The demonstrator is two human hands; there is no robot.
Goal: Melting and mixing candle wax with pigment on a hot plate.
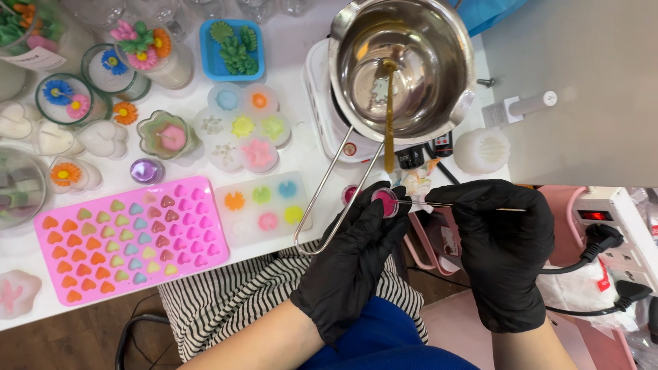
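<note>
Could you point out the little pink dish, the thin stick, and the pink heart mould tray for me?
small pink dish (384, 201), head view, on its pink middle.
thin stick (480, 207), head view, on the shaft beside the gloved fingers.
pink heart mould tray (199, 257), head view, on its bare lower right rim.

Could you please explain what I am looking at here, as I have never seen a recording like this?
This is one picture from a camera worn on a person's head, looking down at their own two hands in black gloves. The left hand holds a small round pot of pink dye. The right hand holds a thin stick whose tip touches that pot. On the white table lie a pink heart mould, clear flower moulds, finished flower candles, and a steel melting pot on a small heater.
</note>
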